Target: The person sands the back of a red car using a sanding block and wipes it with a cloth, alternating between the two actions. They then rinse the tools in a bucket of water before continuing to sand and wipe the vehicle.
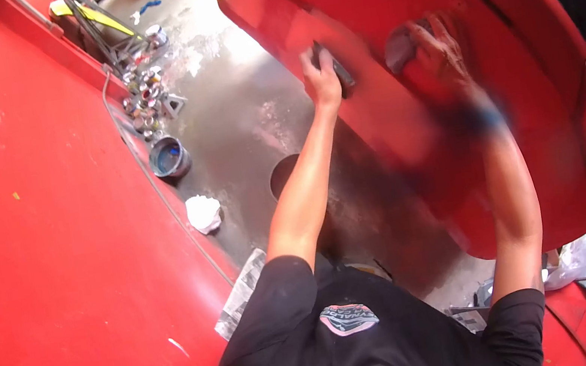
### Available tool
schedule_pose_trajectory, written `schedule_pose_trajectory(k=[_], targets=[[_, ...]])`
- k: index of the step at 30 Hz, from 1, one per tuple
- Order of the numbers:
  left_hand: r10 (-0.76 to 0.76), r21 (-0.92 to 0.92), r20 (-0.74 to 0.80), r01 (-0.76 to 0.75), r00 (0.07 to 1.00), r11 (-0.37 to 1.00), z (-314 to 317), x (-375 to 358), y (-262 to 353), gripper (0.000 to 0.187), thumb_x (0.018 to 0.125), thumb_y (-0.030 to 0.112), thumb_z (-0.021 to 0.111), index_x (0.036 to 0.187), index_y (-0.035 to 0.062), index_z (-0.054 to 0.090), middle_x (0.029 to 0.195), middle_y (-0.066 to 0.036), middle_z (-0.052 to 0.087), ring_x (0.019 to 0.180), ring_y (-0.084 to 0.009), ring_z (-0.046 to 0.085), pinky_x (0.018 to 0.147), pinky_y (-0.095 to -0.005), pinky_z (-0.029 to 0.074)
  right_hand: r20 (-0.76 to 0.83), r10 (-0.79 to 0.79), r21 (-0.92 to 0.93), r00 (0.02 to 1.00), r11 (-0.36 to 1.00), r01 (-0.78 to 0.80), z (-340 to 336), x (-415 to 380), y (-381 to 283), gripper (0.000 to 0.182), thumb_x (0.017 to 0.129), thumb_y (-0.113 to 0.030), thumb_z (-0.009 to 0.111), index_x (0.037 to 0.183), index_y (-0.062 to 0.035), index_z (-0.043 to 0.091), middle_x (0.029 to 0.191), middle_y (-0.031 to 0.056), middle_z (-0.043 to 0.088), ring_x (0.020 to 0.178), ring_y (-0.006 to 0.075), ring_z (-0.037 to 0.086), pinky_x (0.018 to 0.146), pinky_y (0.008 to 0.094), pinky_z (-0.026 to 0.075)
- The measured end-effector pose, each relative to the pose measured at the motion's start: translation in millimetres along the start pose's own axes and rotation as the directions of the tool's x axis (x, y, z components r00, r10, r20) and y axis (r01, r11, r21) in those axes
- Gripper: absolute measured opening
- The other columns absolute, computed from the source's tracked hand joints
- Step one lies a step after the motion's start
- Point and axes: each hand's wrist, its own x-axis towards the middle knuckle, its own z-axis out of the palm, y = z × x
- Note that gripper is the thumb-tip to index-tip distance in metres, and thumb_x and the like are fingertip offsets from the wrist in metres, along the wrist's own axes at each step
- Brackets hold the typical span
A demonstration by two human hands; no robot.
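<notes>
A glossy red car body panel (404, 117) fills the right half of the view, with a duller, paler band along its lower edge. Beside that edge, my left hand (322, 82) is closed around a dark, flat block (344, 78), probably a sanding block. My right hand (442, 53) is farther right, slightly smeared by motion. Its fingers curl over a dark grey pad (400, 50) that lies against the red surface. A blurred blue band (486, 118) circles my right wrist.
A red wall (34, 222) rises at the left, with a hose (148, 176) along its foot. On the grey floor (233, 109) stand a bucket (169, 157), a white crumpled cloth or paper (204, 214) and several cans (146, 99). Clear plastic (580, 255) lies at lower right.
</notes>
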Motion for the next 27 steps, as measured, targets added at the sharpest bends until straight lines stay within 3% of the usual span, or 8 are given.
schedule_pose_trajectory(k=[2, 4, 8, 11, 15, 21, 23, 27], targets=[[-0.045, -0.115, 0.080, 0.054, 0.996, 0.992, -17, -12, 5, 0.035, 0.112, 0.033, 0.063, 0.132, 0.0038, 0.062, 0.116, -0.014, 0.073, 0.108, -0.0243, 0.071, 0.093, -0.0410, 0.056, 0.003, 0.001, -0.017, 1.000, 1.000, -0.001, -10, 3, -5, 0.051, 0.084, -0.012, 0.077, 0.134, -0.0206, 0.074, 0.141, 0.0139, 0.065, 0.137, 0.0354, 0.056, 0.123, 0.0559, 0.039], [-0.259, -0.363, 0.329, 0.375, 0.908, 0.853, -43, -36, 23, 0.030, 0.115, 0.032, 0.059, 0.132, 0.0079, 0.062, 0.109, -0.006, 0.070, 0.099, -0.0128, 0.067, 0.087, -0.0335, 0.057, 0.009, 0.004, -0.037, 1.000, 0.999, -0.004, -14, 4, -7, 0.050, 0.087, -0.011, 0.074, 0.136, -0.0205, 0.073, 0.141, 0.0140, 0.065, 0.138, 0.0356, 0.055, 0.123, 0.0556, 0.040], [-0.327, -0.375, 0.574, 0.596, 0.751, 0.711, -80, -44, 53, 0.033, 0.117, 0.035, 0.053, 0.142, 0.0145, 0.050, 0.110, -0.013, 0.072, 0.088, -0.0239, 0.075, 0.074, -0.0413, 0.066, 0.147, 0.140, -0.091, 0.979, 0.988, -0.127, -13, 18, -30, 0.053, 0.093, -0.012, 0.069, 0.146, -0.0191, 0.067, 0.149, 0.0168, 0.059, 0.144, 0.0392, 0.051, 0.123, 0.0574, 0.040], [-0.334, -0.407, 0.625, 0.659, 0.706, 0.632, -93, -39, 69, 0.033, 0.118, 0.035, 0.052, 0.144, 0.0143, 0.048, 0.113, -0.016, 0.072, 0.091, -0.0262, 0.076, 0.076, -0.0432, 0.067, 0.094, 0.180, -0.215, 0.979, 0.964, -0.156, -23, 25, -60, 0.055, 0.094, -0.013, 0.068, 0.148, -0.0174, 0.064, 0.153, 0.0196, 0.055, 0.149, 0.0418, 0.048, 0.123, 0.0599, 0.041], [-0.259, -0.339, 0.653, 0.580, 0.712, 0.741, -76, -20, 74, 0.046, 0.118, 0.034, 0.054, 0.158, 0.0159, 0.042, 0.128, -0.007, 0.065, 0.107, -0.0174, 0.069, 0.083, -0.0382, 0.063, 0.128, 0.045, -0.070, 0.991, 0.997, -0.036, -10, 18, -61, 0.054, 0.090, -0.012, 0.071, 0.144, -0.0166, 0.067, 0.153, 0.0205, 0.055, 0.149, 0.0438, 0.047, 0.126, 0.0607, 0.038], [-0.212, -0.241, 0.836, 0.686, 0.506, 0.687, -58, 25, 131, 0.066, 0.113, 0.028, 0.066, 0.166, 0.0189, 0.028, 0.137, -0.008, 0.063, 0.115, -0.0189, 0.069, 0.089, -0.0404, 0.062, 0.180, 0.142, 0.103, 0.973, 0.981, -0.162, -33, 43, -79, 0.062, 0.081, -0.012, 0.077, 0.143, -0.0190, 0.069, 0.153, 0.0212, 0.056, 0.146, 0.0461, 0.050, 0.126, 0.0592, 0.038], [-0.097, -0.300, 0.877, 0.695, 0.470, 0.653, -41, 44, 128, 0.066, 0.113, 0.028, 0.066, 0.166, 0.0177, 0.028, 0.139, -0.010, 0.063, 0.117, -0.0198, 0.070, 0.089, -0.0402, 0.063, 0.100, 0.313, 0.275, 0.944, 0.904, -0.329, -42, 47, -91, 0.064, 0.080, -0.013, 0.077, 0.143, -0.0213, 0.070, 0.148, 0.0197, 0.060, 0.146, 0.0448, 0.051, 0.125, 0.0581, 0.040], [-0.123, -0.277, 0.909, 0.797, 0.398, 0.537, -23, 55, 126, 0.066, 0.113, 0.026, 0.066, 0.166, 0.0160, 0.028, 0.138, -0.011, 0.064, 0.116, -0.0196, 0.070, 0.087, -0.0394, 0.063, -0.163, 0.372, 0.037, 0.914, 0.928, -0.371, -71, 50, -136, 0.063, 0.080, -0.013, 0.080, 0.143, -0.0119, 0.070, 0.139, 0.0172, 0.064, 0.135, 0.0417, 0.059, 0.114, 0.0522, 0.048]])
